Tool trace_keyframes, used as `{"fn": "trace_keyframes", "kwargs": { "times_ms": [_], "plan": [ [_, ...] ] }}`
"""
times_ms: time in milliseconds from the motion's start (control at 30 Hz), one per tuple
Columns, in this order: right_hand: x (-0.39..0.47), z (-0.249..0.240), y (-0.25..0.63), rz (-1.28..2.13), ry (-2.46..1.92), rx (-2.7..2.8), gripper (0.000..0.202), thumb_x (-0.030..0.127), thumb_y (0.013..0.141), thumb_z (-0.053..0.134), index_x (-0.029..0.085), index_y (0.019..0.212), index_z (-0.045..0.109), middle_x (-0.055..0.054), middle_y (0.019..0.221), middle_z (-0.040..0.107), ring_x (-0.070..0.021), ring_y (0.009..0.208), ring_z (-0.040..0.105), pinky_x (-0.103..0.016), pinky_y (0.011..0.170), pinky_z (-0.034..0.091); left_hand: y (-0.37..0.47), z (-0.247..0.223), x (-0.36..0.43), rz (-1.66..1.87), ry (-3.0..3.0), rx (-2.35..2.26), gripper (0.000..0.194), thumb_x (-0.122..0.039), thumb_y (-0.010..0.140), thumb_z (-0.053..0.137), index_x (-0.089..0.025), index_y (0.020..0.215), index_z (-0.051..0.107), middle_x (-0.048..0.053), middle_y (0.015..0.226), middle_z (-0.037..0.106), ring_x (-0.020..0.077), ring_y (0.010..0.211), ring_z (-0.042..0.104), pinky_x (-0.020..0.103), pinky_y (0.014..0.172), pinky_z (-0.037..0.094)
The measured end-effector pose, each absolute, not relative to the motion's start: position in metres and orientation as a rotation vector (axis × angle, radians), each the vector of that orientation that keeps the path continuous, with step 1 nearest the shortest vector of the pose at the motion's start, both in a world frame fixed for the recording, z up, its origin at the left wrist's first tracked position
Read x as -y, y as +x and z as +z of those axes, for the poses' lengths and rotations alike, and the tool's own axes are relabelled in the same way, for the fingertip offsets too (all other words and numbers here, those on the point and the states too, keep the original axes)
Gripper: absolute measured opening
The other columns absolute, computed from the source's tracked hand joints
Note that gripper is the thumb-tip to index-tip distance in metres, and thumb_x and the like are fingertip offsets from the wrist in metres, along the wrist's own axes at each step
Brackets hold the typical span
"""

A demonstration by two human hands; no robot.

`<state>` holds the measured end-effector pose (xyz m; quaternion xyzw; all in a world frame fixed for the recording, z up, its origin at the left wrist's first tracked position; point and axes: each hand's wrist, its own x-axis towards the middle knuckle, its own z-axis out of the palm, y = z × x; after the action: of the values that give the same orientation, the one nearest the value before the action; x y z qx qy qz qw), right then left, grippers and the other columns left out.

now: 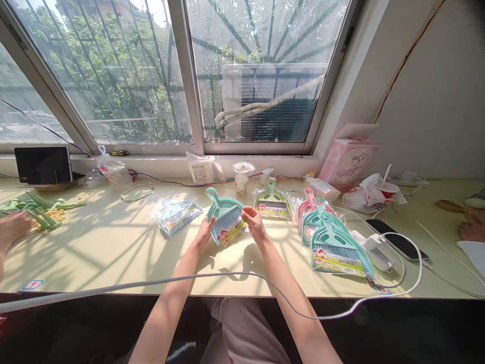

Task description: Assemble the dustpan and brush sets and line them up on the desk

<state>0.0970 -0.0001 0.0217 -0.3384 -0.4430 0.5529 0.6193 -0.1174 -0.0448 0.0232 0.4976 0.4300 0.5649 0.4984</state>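
Note:
Above the table, in front of me, is a teal dustpan and brush set (224, 205) with grey-blue bristles and a printed label card (232, 232) across its lower part. My left hand (203, 233) grips its left edge, thumb on the front. At the right edge, by the card's upper corner, the fingers of my right hand (256, 225) are pinched together on the set. A bagged light-blue set (177, 215) lies to the left. Behind my right hand lies a green set (272, 199). Teal sets (337, 245) and a pink one (306, 201) overlap on the right.
A white cable (265, 279) crosses in front of my forearms. A power strip (379, 255) and phone (397, 240) lie right. A cup (241, 179) stands near the window. Other people's hands show at far left (15, 227) and far right (472, 227).

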Motion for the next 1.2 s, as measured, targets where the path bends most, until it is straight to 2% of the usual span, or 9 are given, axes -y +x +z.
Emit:
{"fn": "trace_keyframes", "kwargs": {
  "times_ms": [200, 400, 467, 567, 667, 933, 1067, 1133, 1200],
  "plan": [
    [0.011, 0.026, 0.082, 1.032, -0.966, 1.145, 0.033, 0.055, 0.078, 0.09, 0.028, 0.094, 0.077, -0.006, 0.092, 0.081, -0.0257, 0.079, 0.072, -0.041, 0.076, 0.063, -0.112, 0.035, 0.054, 1.267, 1.038, -0.956, 0.111, -0.101, 0.055, 0.094, -0.026, 0.135, 0.078, 0.019, 0.131, 0.082, 0.0486, 0.134, 0.074, 0.062, 0.111, 0.062],
    [0.019, 0.023, 0.087, 0.706, -1.1, 1.262, 0.017, 0.044, 0.091, 0.075, 0.03, 0.097, 0.08, -0.01, 0.103, 0.083, -0.0285, 0.082, 0.068, -0.043, 0.087, 0.06, -0.112, 0.038, 0.055, 1.309, 1.082, -0.888, 0.121, -0.1, 0.056, 0.095, -0.02, 0.144, 0.074, 0.024, 0.137, 0.081, 0.0513, 0.139, 0.072, 0.062, 0.114, 0.061],
    [0.02, 0.023, 0.09, 0.666, -1.092, 1.295, 0.016, 0.043, 0.093, 0.072, 0.03, 0.097, 0.08, -0.011, 0.106, 0.083, -0.0299, 0.085, 0.069, -0.043, 0.087, 0.059, -0.113, 0.036, 0.052, 1.317, 1.093, -0.898, 0.118, -0.092, 0.057, 0.1, -0.02, 0.148, 0.073, 0.024, 0.14, 0.08, 0.0503, 0.138, 0.073, 0.062, 0.117, 0.059],
    [0.02, 0.023, 0.091, 0.623, -1.103, 1.323, 0.017, 0.044, 0.095, 0.071, 0.03, 0.096, 0.08, -0.01, 0.106, 0.084, -0.0301, 0.087, 0.072, -0.041, 0.085, 0.058, -0.114, 0.032, 0.048, 1.321, 1.113, -0.968, 0.111, -0.069, 0.056, 0.111, -0.021, 0.15, 0.073, 0.022, 0.137, 0.082, 0.0482, 0.134, 0.075, 0.061, 0.119, 0.058],
    [0.02, 0.025, 0.091, 0.6, -1.147, 1.311, 0.017, 0.045, 0.096, 0.074, 0.03, 0.095, 0.081, -0.009, 0.107, 0.086, -0.0293, 0.086, 0.073, -0.04, 0.085, 0.058, -0.114, 0.028, 0.044, 1.326, 1.158, -1.009, 0.106, -0.053, 0.056, 0.112, -0.022, 0.15, 0.073, 0.019, 0.133, 0.084, 0.0466, 0.133, 0.075, 0.058, 0.119, 0.058],
    [0.018, 0.02, 0.09, 0.639, -1.244, 1.239, 0.016, 0.045, 0.095, 0.074, 0.03, 0.098, 0.079, -0.01, 0.111, 0.086, -0.0316, 0.092, 0.074, -0.044, 0.092, 0.061, -0.114, 0.025, 0.045, 1.338, 1.156, -1.04, 0.09, -0.044, 0.054, 0.109, -0.021, 0.136, 0.077, 0.016, 0.128, 0.084, 0.0446, 0.129, 0.076, 0.056, 0.118, 0.058],
    [0.017, 0.02, 0.091, 0.655, -1.191, 1.248, 0.02, 0.049, 0.094, 0.076, 0.032, 0.103, 0.079, -0.013, 0.118, 0.082, -0.036, 0.109, 0.072, -0.049, 0.102, 0.061, -0.115, 0.027, 0.045, 1.348, 1.167, -1.041, 0.091, -0.046, 0.057, 0.108, -0.021, 0.138, 0.077, 0.016, 0.124, 0.084, 0.045, 0.127, 0.076, 0.056, 0.115, 0.058],
    [0.017, 0.02, 0.091, 0.619, -1.155, 1.214, 0.028, 0.049, 0.091, 0.081, 0.032, 0.112, 0.078, -0.016, 0.131, 0.078, -0.039, 0.129, 0.067, -0.054, 0.116, 0.056, -0.116, 0.026, 0.045, 1.356, 1.175, -1.039, 0.09, -0.049, 0.058, 0.108, -0.023, 0.138, 0.077, 0.016, 0.125, 0.084, 0.0453, 0.128, 0.076, 0.056, 0.114, 0.058],
    [0.017, 0.019, 0.089, 0.58, -1.172, 1.106, 0.045, 0.048, 0.089, 0.083, 0.029, 0.129, 0.074, -0.019, 0.15, 0.071, -0.0401, 0.144, 0.059, -0.06, 0.128, 0.048, -0.117, 0.024, 0.044, 1.382, 1.161, -1.056, 0.087, -0.052, 0.058, 0.108, -0.024, 0.135, 0.078, 0.016, 0.123, 0.084, 0.0458, 0.128, 0.076, 0.056, 0.114, 0.059]
  ]
}}
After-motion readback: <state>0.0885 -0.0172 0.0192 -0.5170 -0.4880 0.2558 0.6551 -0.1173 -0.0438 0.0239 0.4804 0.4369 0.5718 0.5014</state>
